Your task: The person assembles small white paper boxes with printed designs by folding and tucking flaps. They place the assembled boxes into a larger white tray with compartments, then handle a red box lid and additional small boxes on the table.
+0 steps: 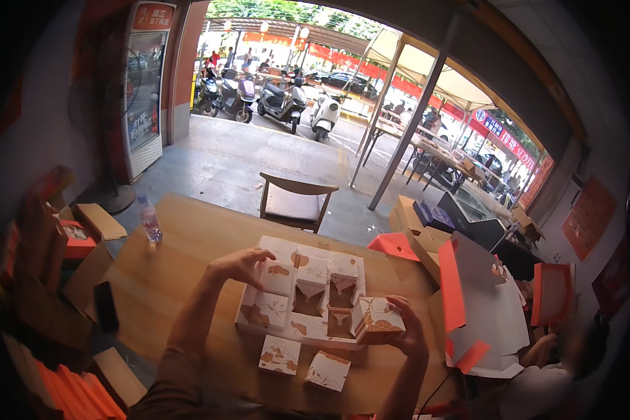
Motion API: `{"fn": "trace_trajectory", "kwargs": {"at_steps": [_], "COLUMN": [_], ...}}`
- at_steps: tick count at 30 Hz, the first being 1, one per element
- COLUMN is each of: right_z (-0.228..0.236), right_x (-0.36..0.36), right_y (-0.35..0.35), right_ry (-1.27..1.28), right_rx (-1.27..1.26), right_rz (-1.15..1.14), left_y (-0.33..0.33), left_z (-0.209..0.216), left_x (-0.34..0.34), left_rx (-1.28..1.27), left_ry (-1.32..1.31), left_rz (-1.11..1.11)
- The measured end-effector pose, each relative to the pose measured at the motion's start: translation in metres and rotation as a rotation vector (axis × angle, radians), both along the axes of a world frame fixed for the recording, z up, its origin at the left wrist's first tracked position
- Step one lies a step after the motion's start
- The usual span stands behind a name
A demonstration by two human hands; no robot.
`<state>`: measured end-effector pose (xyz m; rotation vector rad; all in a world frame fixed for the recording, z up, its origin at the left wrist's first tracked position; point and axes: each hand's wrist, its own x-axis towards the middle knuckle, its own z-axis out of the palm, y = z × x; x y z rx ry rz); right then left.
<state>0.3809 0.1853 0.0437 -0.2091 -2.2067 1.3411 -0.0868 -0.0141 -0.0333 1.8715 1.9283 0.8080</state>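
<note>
My right hand (407, 330) grips a small white gift box (379, 316) with orange-brown print, tilted over the near right corner of a large white compartment box (302, 339). At the large box's far left, my left hand (243, 267) has thumb and fingers apart, around the left side of a small white box (278, 277). Another small box (266, 308) sits in front of that one. Bare brown cardboard shows in several compartments at the middle and right. Two more small boxes lie on the table before me, one at left (280, 355) and one at right (327, 371).
The wooden table (182, 280) holds a water bottle (149, 220) and a dark phone (106, 306). A chair (297, 203) stands beyond it. Orange-and-white packaging (483, 308) crowds the right, near another person's hand (541, 348). Cartons (98, 222) stand at left.
</note>
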Motion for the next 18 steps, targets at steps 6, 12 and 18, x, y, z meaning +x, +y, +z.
{"fn": "trace_trajectory", "kwargs": {"at_steps": [6, 12, 18], "right_z": [-0.090, -0.132, -0.139], "right_x": [0.085, 0.126, 0.117], "right_y": [-0.014, -0.049, -0.061], "right_ry": [0.044, -0.018, -0.053], "right_rx": [-0.353, -0.543, -0.308], "right_rz": [-0.151, -0.164, -0.191], "left_y": [-0.001, -0.004, -0.003], "left_z": [-0.007, 0.015, 0.010], "left_x": [-0.004, 0.017, 0.019], "left_rx": [-0.039, -0.034, 0.053], "left_ry": [-0.011, 0.075, 0.065], "left_rz": [-0.035, 0.020, 0.036]}}
